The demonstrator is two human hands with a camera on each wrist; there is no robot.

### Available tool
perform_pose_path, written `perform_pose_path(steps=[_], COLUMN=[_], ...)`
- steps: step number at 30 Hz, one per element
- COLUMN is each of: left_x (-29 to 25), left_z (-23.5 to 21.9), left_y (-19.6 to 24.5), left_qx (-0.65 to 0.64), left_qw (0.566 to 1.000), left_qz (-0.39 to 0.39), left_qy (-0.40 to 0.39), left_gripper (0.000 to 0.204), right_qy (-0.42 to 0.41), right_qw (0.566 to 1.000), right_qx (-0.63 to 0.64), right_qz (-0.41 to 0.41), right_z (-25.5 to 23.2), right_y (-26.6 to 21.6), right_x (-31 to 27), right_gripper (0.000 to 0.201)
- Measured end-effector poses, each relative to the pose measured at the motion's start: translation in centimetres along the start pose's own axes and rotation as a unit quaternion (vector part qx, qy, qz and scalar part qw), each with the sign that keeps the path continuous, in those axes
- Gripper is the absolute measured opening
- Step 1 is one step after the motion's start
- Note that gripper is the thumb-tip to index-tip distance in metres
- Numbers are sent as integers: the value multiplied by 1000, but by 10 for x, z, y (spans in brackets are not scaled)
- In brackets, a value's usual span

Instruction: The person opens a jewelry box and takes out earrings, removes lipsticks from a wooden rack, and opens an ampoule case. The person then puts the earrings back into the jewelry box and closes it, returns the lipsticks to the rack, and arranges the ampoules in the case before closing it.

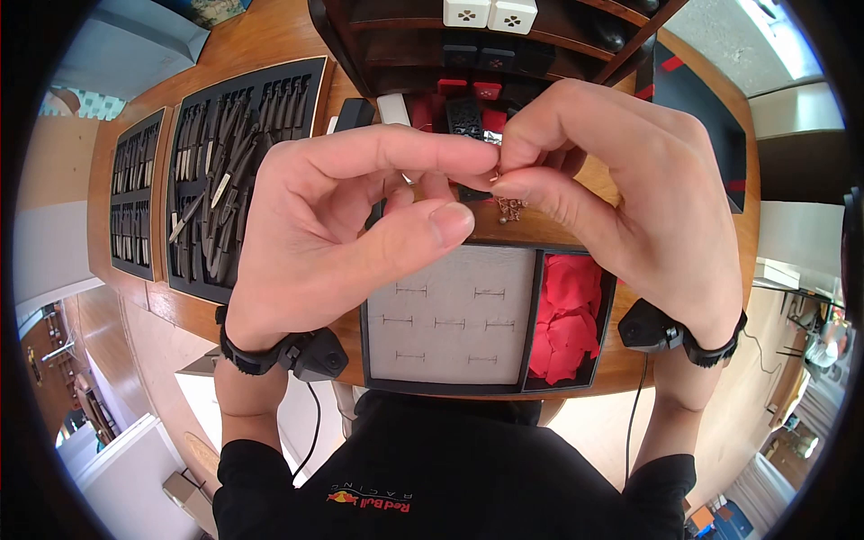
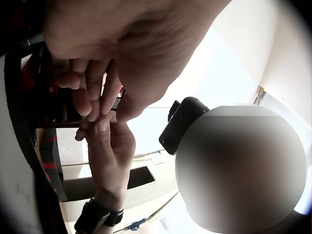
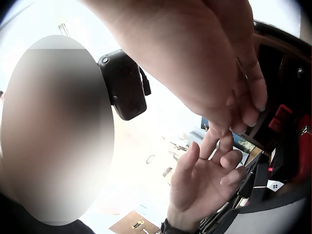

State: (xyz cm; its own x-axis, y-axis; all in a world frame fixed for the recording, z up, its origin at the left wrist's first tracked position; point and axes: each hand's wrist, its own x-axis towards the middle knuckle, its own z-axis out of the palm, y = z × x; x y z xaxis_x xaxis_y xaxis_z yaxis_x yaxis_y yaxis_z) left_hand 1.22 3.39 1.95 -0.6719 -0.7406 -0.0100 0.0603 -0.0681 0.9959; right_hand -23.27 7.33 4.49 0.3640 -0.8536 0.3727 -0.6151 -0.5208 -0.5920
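The hands are brought together above the bench (image 1: 261, 54), meeting at the fingertips. By the thumb and index finger of the right hand (image 1: 643, 193), a tiny gold-toned piece (image 1: 495, 178) is pinched; it is mostly hidden by the fingers. The tip of the left hand's (image 1: 315, 234) extended index finger is held against the same spot, while its thumb is kept apart, nearer the body. A small cluster of fine chain (image 1: 511, 210) is seen just below the right thumb in the head view; whether it hangs from the pinched piece or is laid on the bench cannot be told.

Nearer the body, a black box (image 1: 535, 324) is placed beneath the hands, divided into a grey pad (image 1: 432, 342) marked by short slits and, on the right, a compartment filled with red petals (image 1: 567, 315). At the left, many dark slender pieces (image 1: 236, 171) are held in trays.
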Motion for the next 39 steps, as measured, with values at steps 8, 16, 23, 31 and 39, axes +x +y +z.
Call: perform_pose_path(steps=[8,16,23,31,39], left_x=[-2,0,0,-4,-50], left_z=[16,18,18,17,1], left_y=[-7,-6,-8,-2,11], left_qx=[206,300,378,401,487], left_qw=[967,923,893,888,867], left_qz=[143,240,243,226,107], left_qy=[41,34,3,2,9], left_gripper=[32,31,25,25,24], right_qy=[-50,-25,16,19,55], right_qw=[891,876,882,954,968], right_qx=[343,365,356,191,107], right_qz=[293,315,307,229,221], right_z=[8,15,22,22,24], right_y=[-16,-26,-29,-25,-11], right_x=[-26,-38,-54,-62,-67], right_gripper=[16,14,13,13,15])
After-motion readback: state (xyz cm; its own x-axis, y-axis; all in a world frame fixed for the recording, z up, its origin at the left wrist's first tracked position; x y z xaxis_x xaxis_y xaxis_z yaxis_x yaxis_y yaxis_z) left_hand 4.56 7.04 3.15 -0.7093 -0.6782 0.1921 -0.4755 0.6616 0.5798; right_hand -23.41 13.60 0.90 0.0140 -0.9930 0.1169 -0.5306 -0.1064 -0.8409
